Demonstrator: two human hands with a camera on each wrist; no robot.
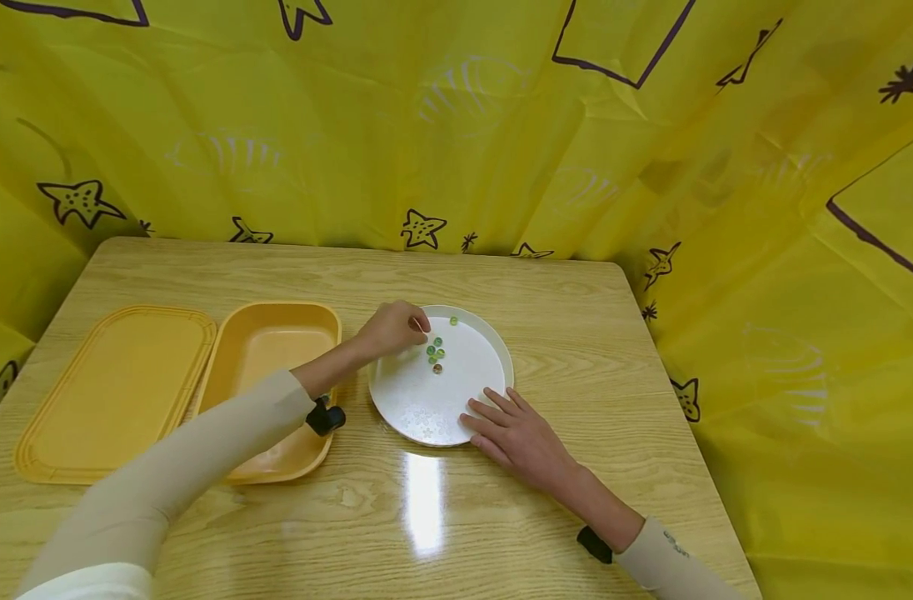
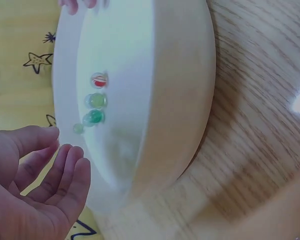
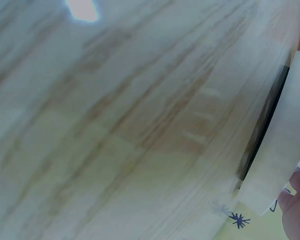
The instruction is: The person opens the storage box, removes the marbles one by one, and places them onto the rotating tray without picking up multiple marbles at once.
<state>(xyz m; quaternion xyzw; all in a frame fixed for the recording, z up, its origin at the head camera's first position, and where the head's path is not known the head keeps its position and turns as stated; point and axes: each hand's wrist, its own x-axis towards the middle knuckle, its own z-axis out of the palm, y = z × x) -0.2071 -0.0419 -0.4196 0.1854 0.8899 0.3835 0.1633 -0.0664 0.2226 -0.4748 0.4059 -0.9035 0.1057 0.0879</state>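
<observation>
A round white tray (image 1: 471, 392) with a raised rim stands on the table. Green and yellow-green glass marbles (image 1: 440, 353) cluster near its middle, with a reddish-brown one (image 1: 437, 368) just below; the left wrist view gives this marble (image 2: 99, 80) red and white swirls. Another yellow-green marble (image 1: 453, 320) lies by the far rim. My left hand (image 1: 398, 328) hovers over the tray's left side, fingers bent beside the cluster. No marble shows between its thumb and fingertips. Spread fingers of my right hand (image 1: 520, 437) rest on the tray's near right rim.
Left of the tray is a deep orange-yellow plastic box (image 1: 265, 317), partly behind my left forearm. Its matching flat lid (image 1: 119, 375) lies farther left. A yellow curtain (image 1: 351, 150) with drawn starfish hangs along the back and right of the wooden table (image 1: 576, 333).
</observation>
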